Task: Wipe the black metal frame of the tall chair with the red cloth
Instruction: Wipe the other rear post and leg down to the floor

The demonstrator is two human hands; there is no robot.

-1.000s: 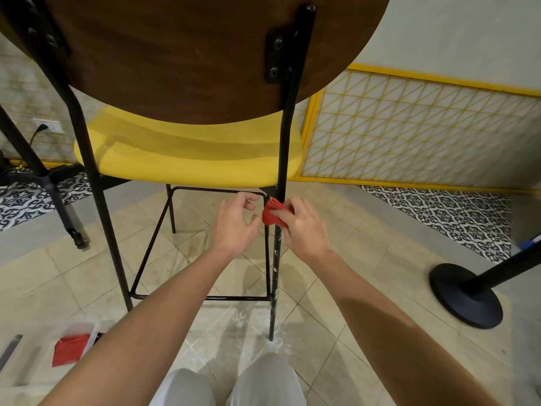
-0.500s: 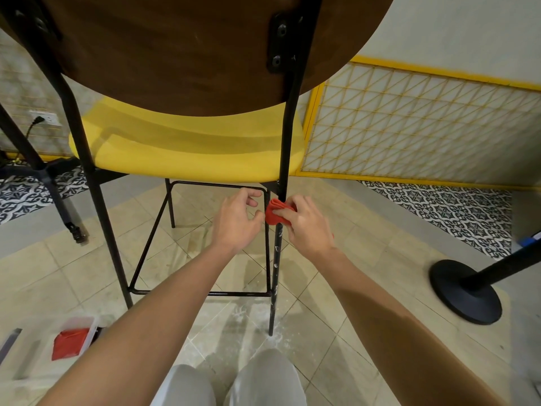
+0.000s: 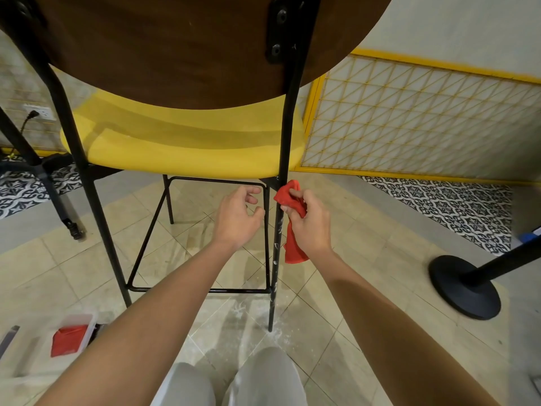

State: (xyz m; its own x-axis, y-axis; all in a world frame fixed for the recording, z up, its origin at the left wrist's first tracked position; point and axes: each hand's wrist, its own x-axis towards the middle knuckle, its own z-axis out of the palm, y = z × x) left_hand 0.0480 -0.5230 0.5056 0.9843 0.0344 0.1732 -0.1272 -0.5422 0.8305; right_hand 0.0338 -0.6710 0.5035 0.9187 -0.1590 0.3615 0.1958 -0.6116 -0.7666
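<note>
My right grip (image 3: 307,227) is clamped round the red cloth (image 3: 288,196), which touches the black chair leg (image 3: 287,136) just below the yellow seat (image 3: 175,153) edge. My left grip (image 3: 237,218) hangs slack, holding nothing, just left of that leg. Tiled floor (image 3: 366,288) stretches right to a black post base (image 3: 465,288), well apart.

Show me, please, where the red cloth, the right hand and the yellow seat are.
red cloth (image 3: 293,250), head view, on its hanging lower end.
right hand (image 3: 310,227), head view, on the back of the hand.
yellow seat (image 3: 181,153), head view, on its top surface.
</note>
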